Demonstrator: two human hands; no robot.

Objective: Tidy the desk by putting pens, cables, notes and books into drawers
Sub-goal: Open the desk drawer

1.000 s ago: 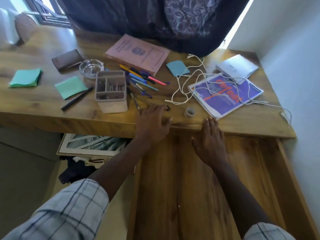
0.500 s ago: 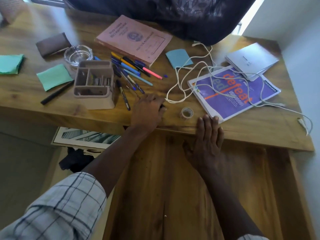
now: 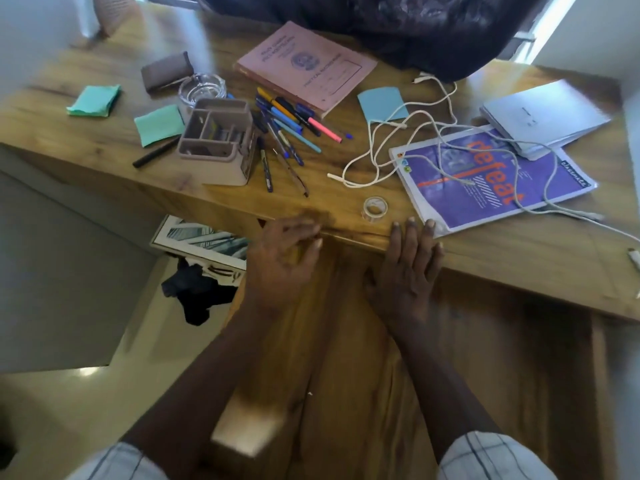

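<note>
Desk point(image 3: 502, 268) edge touched by left hand point(image 3: 280, 258) and right hand point(image 3: 405, 271).

The wooden desk point(image 3: 502, 268) carries pens point(image 3: 294, 133), a pink book point(image 3: 306, 65), white cables point(image 3: 393, 124), green notes point(image 3: 160, 124) and an organizer point(image 3: 216, 147).

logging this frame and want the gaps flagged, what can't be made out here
All head view:
- Left hand: motion-blurred at the desk edge; whether it holds anything is unclear.
- Pink book: cover print too small and soft to read.
- Desk organiser: contents shadowed behind its own walls.
- White cable: far end cut off by the right frame edge.
- Framed picture: mostly hidden under the desk.
</note>
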